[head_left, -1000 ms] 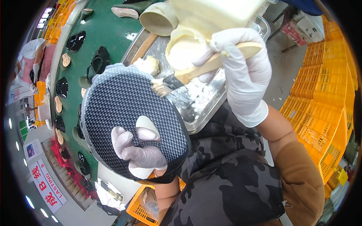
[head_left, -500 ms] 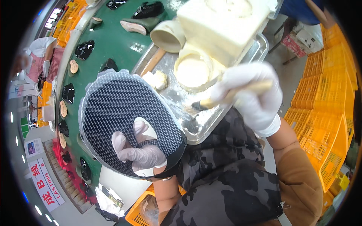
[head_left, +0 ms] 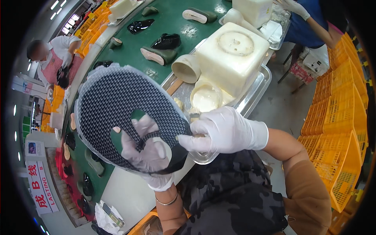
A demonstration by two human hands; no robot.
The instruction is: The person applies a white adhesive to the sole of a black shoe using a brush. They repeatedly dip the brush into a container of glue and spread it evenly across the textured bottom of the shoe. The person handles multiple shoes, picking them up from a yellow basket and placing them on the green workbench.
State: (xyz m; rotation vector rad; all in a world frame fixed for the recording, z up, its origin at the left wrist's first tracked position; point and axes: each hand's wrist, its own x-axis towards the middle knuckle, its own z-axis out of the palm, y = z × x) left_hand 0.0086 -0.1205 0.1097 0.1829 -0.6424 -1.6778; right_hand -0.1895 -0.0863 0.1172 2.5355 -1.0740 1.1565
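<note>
My gloved left hand (head_left: 146,147) is closed on a shoe upper (head_left: 113,96), its fingers showing through the opening. The upper's houndstooth-patterned inside faces me, and its pale rough edge curves round the far end. My gloved right hand (head_left: 231,131) is wrapped round a brush (head_left: 194,115), whose short bristle end points away from me. The thumb and fingertips of that hand are by the upper's right edge; whether they touch it I cannot tell. Just beyond is a round dish of cream-coloured paste (head_left: 206,98), joined to a big whitish box-shaped container (head_left: 223,60).
Under the container lies a metal tray (head_left: 256,94). A beige cup (head_left: 186,69) lies tipped beside it. On the green conveyor (head_left: 129,47) are several lasts and black uppers (head_left: 166,41). Orange crates (head_left: 331,133) stand at the right. Co-workers are at the far left (head_left: 58,58) and far right (head_left: 313,19).
My right hand with the brush has moved left and nearer, from the tray to the upper's edge. The view has shifted, showing more of the conveyor.
</note>
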